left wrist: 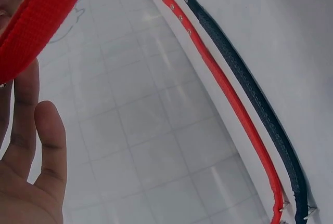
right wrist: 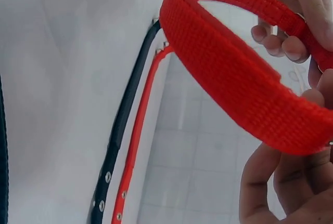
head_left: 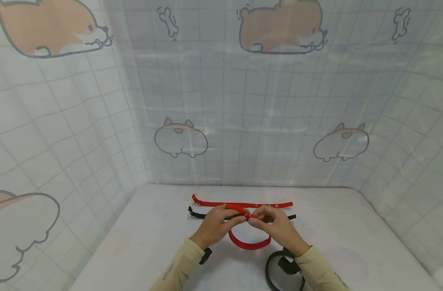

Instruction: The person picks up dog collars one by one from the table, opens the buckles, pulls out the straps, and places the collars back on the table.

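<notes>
Both hands hold a red collar (head_left: 249, 245), its band hanging in a loop below them. My left hand (head_left: 217, 225) pinches it beside the metal buckle, thumb and fingers on the strap. From the other side my right hand (head_left: 280, 228) grips it with thumb and fingertips close to the buckle. In the right wrist view the woven red band (right wrist: 223, 68) curves between the two hands; the buckle is mostly hidden there. Part of the band (left wrist: 47, 18) crosses the top left of the left wrist view, above some extended fingers.
Behind the hands a second red collar (head_left: 239, 204) lies straight, with a black collar (head_left: 197, 215) parallel in front of it, partly covered by the hands. A looped black collar (head_left: 267, 270) rests by the right wrist. Patterned sheeting (head_left: 236, 153) walls in the white table (head_left: 141, 234).
</notes>
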`<state>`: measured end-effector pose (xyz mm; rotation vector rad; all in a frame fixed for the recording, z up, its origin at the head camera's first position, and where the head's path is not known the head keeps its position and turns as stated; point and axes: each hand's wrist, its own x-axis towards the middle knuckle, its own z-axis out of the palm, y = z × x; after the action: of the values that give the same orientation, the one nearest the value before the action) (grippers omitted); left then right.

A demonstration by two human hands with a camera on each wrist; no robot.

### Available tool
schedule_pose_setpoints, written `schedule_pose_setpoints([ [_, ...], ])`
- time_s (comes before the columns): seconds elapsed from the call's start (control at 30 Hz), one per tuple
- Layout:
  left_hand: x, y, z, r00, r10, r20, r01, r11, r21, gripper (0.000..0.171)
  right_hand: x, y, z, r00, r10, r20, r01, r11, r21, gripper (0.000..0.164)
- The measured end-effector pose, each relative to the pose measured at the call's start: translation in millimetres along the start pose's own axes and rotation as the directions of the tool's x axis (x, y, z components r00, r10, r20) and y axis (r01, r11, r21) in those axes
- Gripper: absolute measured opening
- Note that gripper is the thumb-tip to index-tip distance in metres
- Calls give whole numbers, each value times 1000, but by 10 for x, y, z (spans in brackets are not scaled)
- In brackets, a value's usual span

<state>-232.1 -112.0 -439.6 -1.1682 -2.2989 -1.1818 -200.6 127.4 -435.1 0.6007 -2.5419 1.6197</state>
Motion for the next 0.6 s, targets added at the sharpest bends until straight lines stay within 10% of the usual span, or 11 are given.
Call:
schedule_pose_setpoints([
  [0.6, -9, -48, -11, 1000, -2, -13, 2, 1000, 16, 27, -9, 43, -51, 994, -56, 97, 52, 998, 46, 17],
])
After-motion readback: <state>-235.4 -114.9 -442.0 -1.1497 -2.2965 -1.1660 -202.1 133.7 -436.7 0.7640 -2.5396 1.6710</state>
